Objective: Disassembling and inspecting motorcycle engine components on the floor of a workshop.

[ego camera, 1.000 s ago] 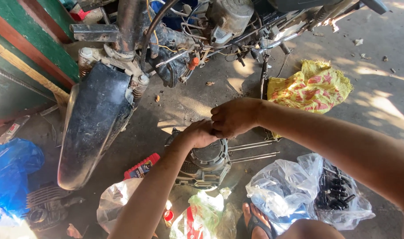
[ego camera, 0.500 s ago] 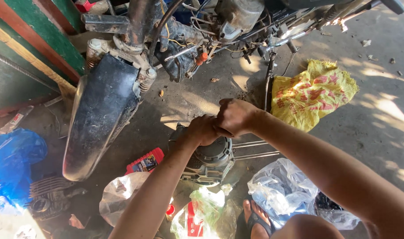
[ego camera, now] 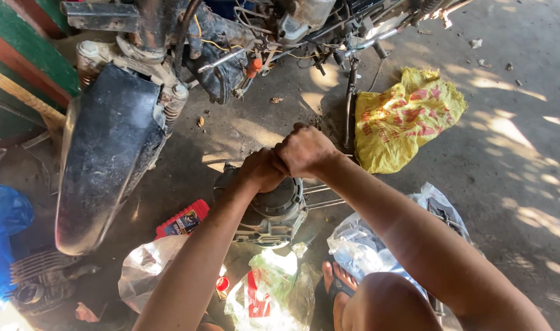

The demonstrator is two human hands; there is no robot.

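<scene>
We see a round grey metal engine block (ego camera: 271, 211) sitting on the concrete floor (ego camera: 507, 153) in the middle of the view, long bare studs sticking out its right side. Left hand (ego camera: 263, 170) is fisted right on top of it, right hand (ego camera: 304, 150) fisted too and pressed against the left; what they grip we cannot tell, the knuckles hide it. Both forearms cross over the block and cover its near edge. Just left of it lies a small red plastic bottle (ego camera: 183, 219), touching a clear crumpled plastic bag (ego camera: 146, 270). Near front, a clear bag with red and green print (ego camera: 271, 294), contents unclear. Right of the block a clear bag (ego camera: 366, 251) holds dark metal parts, partly hidden by the right arm. Beyond it, a yellow printed plastic bag (ego camera: 409, 116), bulging, contents hidden. A black motorcycle fender (ego camera: 108, 153) stands at left, blue plastic sheet (ego camera: 4, 227) at far left edge.
</scene>
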